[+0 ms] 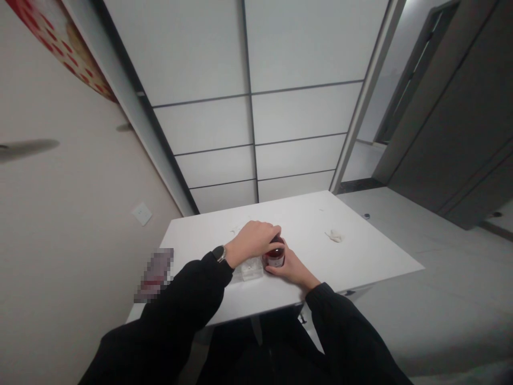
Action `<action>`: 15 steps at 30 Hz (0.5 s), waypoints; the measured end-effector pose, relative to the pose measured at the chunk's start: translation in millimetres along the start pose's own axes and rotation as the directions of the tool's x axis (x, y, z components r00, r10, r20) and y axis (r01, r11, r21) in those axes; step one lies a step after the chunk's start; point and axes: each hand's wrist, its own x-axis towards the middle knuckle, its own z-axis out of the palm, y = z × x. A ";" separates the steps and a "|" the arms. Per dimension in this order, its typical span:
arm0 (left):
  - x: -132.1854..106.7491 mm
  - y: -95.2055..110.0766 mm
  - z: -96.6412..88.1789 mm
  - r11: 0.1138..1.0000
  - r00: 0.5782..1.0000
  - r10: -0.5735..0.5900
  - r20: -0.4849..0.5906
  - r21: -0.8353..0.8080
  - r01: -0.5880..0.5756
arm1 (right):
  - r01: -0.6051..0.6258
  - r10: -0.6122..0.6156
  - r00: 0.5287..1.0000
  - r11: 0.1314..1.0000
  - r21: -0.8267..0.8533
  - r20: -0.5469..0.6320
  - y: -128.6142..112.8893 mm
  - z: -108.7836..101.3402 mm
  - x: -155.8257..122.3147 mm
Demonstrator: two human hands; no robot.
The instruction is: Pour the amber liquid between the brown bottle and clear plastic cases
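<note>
A small dark red jar (274,256) with a pale label stands on the white table in front of me. Over its top lies my left hand (256,238), its fingers closed around the lid, which is mostly hidden. My right hand (292,263) wraps the jar's body from the right side, thumb toward me. Just left of the jar, partly under my left wrist, is a clear plastic box (251,269); what it holds I cannot make out. A round watch sits on my left wrist.
The white table (360,262) reaches to the panelled sliding doors (296,117). A crumpled tissue (335,236) lies on its right part. A blurred-out flat item (155,275) is at the left edge, near a wall socket (142,214).
</note>
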 end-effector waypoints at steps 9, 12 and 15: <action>-5.3 -9.7 -13.7 0.996 0.998 -0.016 0.065 0.090 0.010 | 0.017 -0.017 1.000 1.000 0.026 -0.017 -2.9 0.4 -0.6; 3.5 -1.5 -16.6 0.990 0.996 -0.017 0.093 0.139 0.004 | 0.000 0.000 1.000 1.000 0.022 -0.016 -3.4 1.4 -1.5; 11.9 1.8 -21.4 0.983 0.992 -0.028 0.122 0.182 0.005 | -0.024 0.024 1.000 0.999 0.025 -0.013 -2.4 1.3 -1.7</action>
